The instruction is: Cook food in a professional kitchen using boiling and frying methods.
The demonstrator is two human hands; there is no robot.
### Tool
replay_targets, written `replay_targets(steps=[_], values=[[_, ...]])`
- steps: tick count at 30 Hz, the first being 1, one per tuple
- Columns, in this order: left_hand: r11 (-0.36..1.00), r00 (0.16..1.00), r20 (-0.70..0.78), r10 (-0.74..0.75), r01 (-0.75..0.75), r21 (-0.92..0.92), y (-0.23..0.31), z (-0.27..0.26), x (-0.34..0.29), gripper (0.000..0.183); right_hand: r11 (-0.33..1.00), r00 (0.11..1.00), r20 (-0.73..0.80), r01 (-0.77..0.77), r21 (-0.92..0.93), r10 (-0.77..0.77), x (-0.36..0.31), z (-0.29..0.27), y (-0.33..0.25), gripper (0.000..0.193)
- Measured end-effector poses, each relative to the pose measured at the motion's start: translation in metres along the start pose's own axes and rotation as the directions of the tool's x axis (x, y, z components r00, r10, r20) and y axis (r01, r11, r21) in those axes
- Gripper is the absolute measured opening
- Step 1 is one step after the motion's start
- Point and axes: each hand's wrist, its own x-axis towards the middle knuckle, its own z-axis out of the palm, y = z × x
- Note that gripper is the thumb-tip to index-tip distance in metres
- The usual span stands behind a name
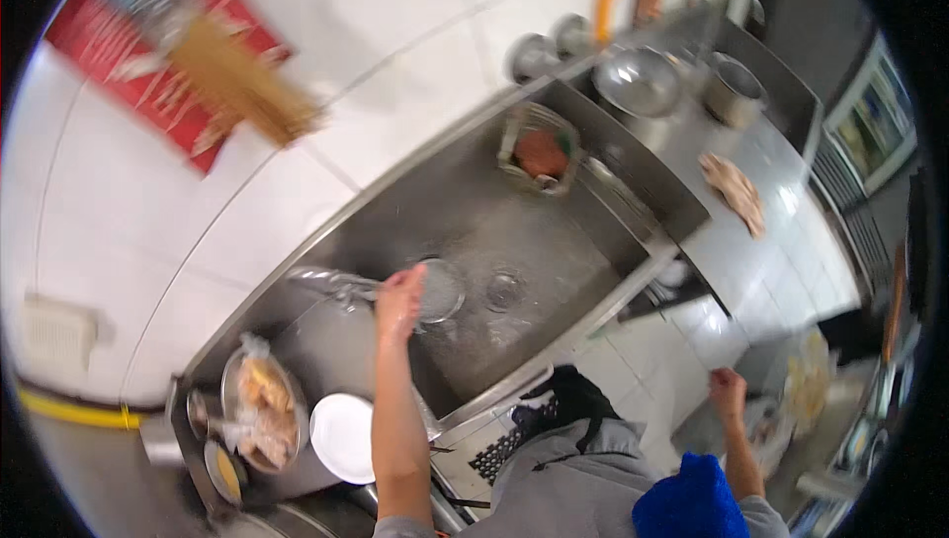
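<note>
My left hand (399,303) reaches over the steel sink (554,251), its fingers drawn together and blurred. What they grip, if anything, I cannot make out. Right beside the fingertips is a round, greyish, rimmed thing (442,291), its kind unclear. A shiny metal tap-like piece (336,284) runs up to the hand from the sink's back edge. Inside the far end of the sink sits a squarish container (539,147) with something reddish-brown in it. Out to the right, my right hand (729,390) is curled closed, with nothing visible in it, near plastic bags.
On the left counter are a white plate (343,437), a bowl with bagged food (262,409) and a small yellowish dish (224,472). Beyond the sink stand a metal bowl (636,81) and a pot (733,90); a crumpled cloth-like piece (733,192) lies nearby. Plastic bags (803,380) are at right.
</note>
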Motion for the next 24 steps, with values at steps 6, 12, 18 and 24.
replay_targets(steps=[6,12,18,24], values=[[0.655,0.925,0.129,0.359,-0.348,0.67,-0.024,-0.016,-0.005,0.03,0.87,0.665,0.595,0.178,0.46,-0.451,0.059,0.227,-0.325,0.019],[0.685,0.854,-0.207,0.478,-0.215,0.696,-0.004,-0.051,-0.109,0.034,0.857,0.294,0.805,0.148,0.494,-0.515,0.082,0.398,-0.432,0.022],[0.842,0.542,-0.791,0.284,0.253,0.476,0.025,-0.162,-0.313,0.029,0.906,0.126,0.906,-0.082,0.416,-0.404,0.038,0.445,-0.474,0.019],[0.756,0.005,-0.884,0.467,0.517,0.402,0.013,-0.255,-0.476,0.021,0.821,0.13,0.822,-0.078,0.566,-0.554,0.043,0.469,-0.52,0.024]])
